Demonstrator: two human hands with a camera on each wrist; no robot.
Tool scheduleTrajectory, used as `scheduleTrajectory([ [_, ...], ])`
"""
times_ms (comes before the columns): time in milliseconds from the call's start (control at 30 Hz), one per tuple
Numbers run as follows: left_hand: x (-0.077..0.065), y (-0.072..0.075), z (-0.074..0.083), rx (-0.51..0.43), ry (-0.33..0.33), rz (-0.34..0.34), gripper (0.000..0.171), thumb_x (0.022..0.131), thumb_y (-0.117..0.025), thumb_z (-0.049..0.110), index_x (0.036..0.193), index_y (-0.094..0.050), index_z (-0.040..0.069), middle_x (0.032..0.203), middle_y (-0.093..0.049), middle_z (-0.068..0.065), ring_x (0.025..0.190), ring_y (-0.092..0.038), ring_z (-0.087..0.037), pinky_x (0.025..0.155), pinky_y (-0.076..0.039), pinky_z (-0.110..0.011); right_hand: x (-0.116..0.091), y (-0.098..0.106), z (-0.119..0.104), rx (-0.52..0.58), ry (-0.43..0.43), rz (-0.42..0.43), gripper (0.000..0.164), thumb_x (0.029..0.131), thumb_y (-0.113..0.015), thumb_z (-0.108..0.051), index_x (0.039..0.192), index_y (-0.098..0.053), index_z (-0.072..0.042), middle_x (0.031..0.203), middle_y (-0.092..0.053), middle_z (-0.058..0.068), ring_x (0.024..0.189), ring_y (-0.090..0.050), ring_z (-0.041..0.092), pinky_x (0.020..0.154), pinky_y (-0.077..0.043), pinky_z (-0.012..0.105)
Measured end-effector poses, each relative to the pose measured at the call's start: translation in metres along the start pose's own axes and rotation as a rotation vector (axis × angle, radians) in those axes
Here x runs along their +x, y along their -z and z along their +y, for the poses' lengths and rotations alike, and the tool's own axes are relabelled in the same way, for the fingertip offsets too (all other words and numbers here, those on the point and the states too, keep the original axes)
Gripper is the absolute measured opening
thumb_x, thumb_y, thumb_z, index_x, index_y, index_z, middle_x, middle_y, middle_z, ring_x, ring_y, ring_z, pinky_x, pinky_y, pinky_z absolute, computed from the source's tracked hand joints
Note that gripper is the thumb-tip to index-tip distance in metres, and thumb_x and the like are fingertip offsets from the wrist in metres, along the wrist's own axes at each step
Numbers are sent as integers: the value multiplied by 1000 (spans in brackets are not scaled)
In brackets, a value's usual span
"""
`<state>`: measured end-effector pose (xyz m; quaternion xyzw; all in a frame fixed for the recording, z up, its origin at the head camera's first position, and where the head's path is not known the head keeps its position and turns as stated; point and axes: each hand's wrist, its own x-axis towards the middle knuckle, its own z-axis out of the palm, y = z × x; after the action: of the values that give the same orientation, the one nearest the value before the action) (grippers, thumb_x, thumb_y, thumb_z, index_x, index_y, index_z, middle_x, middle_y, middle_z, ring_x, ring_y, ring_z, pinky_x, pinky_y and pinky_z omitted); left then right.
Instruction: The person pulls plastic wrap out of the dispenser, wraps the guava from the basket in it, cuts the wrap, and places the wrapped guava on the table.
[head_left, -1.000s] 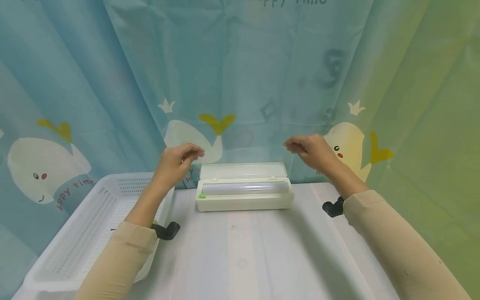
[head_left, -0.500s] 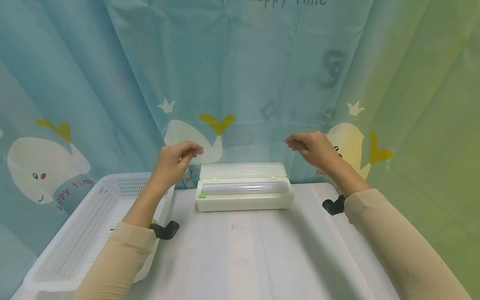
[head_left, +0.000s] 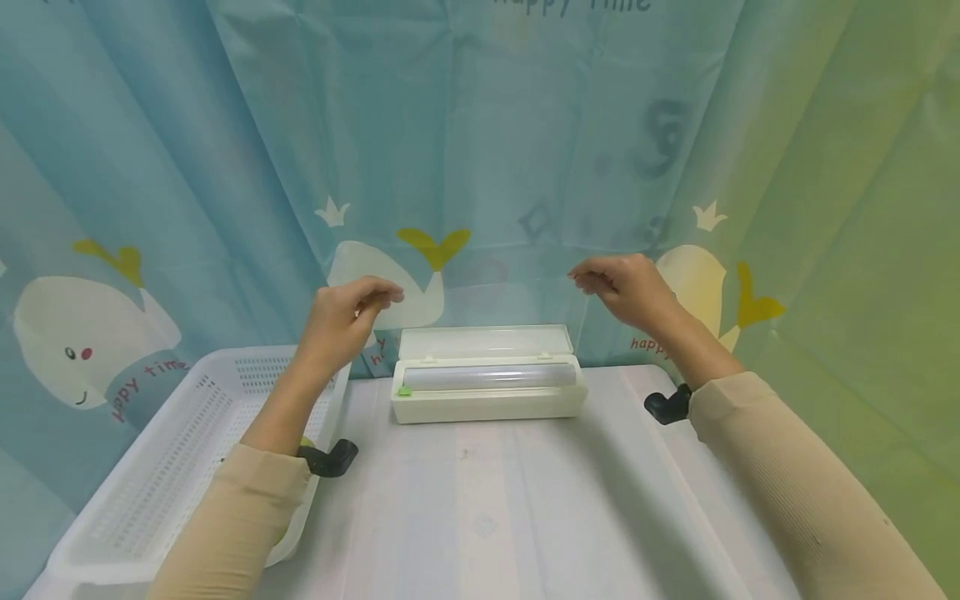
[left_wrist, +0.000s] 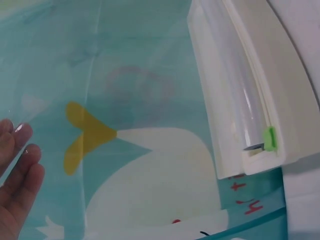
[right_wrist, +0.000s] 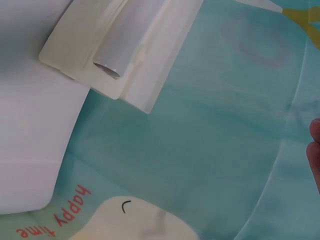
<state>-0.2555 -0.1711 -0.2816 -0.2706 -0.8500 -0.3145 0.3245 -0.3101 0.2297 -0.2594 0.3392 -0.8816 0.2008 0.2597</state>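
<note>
A white cling film dispenser (head_left: pixel 489 406) with its lid (head_left: pixel 486 342) raised stands at the back of the table. A film roll (head_left: pixel 491 377) lies inside, and a green slider (head_left: pixel 405 391) sits at its left end. My left hand (head_left: pixel 341 325) and right hand (head_left: pixel 628 287) are raised above its two ends. Each pinches with thumb and fingertips at a barely visible, see-through sheet of cling film (head_left: pixel 487 286), whose faint upper edge runs between them. The left fingertips (left_wrist: pixel 22 132) show glints; only a little of the right fingers (right_wrist: pixel 314 150) enters the right wrist view.
A white perforated basket (head_left: pixel 97 533) stands on the left of the table (head_left: pixel 480 517), partly behind my left forearm. Something yellow-green inside is mostly hidden by the sleeve. A blue and green whale-print curtain (head_left: pixel 510 125) hangs right behind the dispenser and along the right side.
Both hands have risen a little, and the film's faint edge has moved up with them. My left hand has also shifted slightly left. The dispenser and basket have stayed put.
</note>
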Motion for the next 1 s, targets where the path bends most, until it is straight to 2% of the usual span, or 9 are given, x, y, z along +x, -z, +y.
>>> scheduleTrajectory([
  [200, 2, 0, 3, -19, -13, 16, 15, 95, -64, -1, 104, -74, 5, 96, -77, -8, 86, -73, -23, 75, -58, -39, -1, 4, 2, -5, -5, 18, 14, 95, -66, -5, 102, -77, -10, 85, -76, 4, 75, -72, 18, 67, -57, 38],
  [633, 6, 5, 11, -30, -8, 39, 16, 96, -62, -1, 104, -74, 6, 96, -77, -7, 88, -73, -22, 77, -57, -37, 2, 9, 2, 10, 50, 72, 15, 95, -65, -2, 101, -76, -9, 81, -75, 4, 72, -71, 18, 67, -56, 38],
  [867, 7, 8, 14, -25, -31, 63, 14, 95, -64, 1, 102, -75, 6, 95, -77, -5, 85, -72, -20, 74, -50, -16, 3, 12, 2, 1, 45, 69, 16, 96, -64, -2, 104, -76, -9, 83, -75, 4, 73, -71, 18, 67, -57, 38],
  [1000, 8, 10, 16, -25, -29, 76, 16, 97, -62, 2, 103, -75, 7, 96, -77, -5, 86, -72, -20, 73, -46, -12, 4, 14, 0, 4, 40, 76, 17, 96, -63, -2, 104, -76, -9, 84, -75, 3, 73, -70, 18, 67, -56, 37],
])
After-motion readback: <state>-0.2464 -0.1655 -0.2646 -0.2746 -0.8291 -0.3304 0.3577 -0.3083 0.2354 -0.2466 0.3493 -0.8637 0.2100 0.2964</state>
